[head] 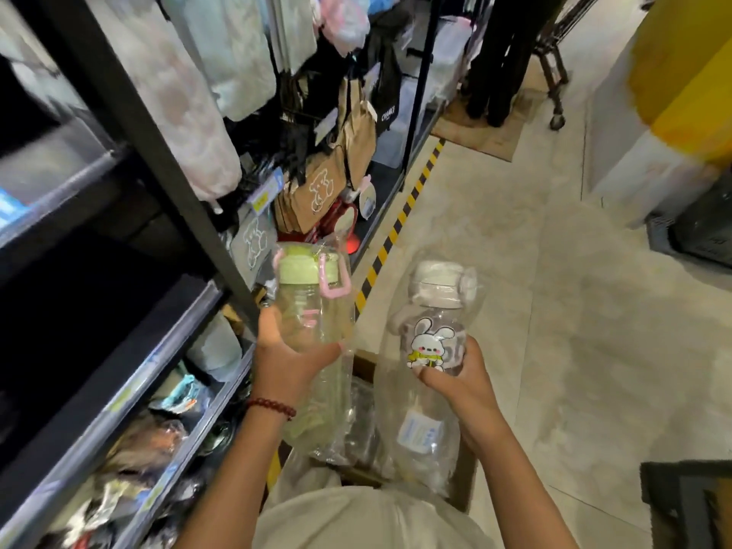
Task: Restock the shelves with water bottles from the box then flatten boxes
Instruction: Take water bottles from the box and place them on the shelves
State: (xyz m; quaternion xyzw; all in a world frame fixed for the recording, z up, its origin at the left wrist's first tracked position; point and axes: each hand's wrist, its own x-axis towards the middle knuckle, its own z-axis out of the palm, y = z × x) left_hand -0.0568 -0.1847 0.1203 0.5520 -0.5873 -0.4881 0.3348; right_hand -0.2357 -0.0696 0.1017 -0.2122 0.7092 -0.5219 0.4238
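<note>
My left hand [287, 352] grips a clear water bottle with a green lid and pink strap [313, 295], wrapped in a clear plastic bag. My right hand [455, 376] grips a second clear bottle with a white lid and a rabbit picture [431, 322], also bagged. Both bottles are held upright above the cardboard box [366, 366] on the floor, which holds more plastic-wrapped items. The dark metal shelf unit [150, 152] stands at my left, close to the green-lidded bottle.
Lower shelves [174, 394] at left hold mixed packaged goods. Hanging bags and pouches [321, 192] fill the rack ahead. A yellow-black striped tape line [400, 219] runs along the tiled floor. A wheeled rack [554, 85] stands far ahead, dark crates [709, 227] at right.
</note>
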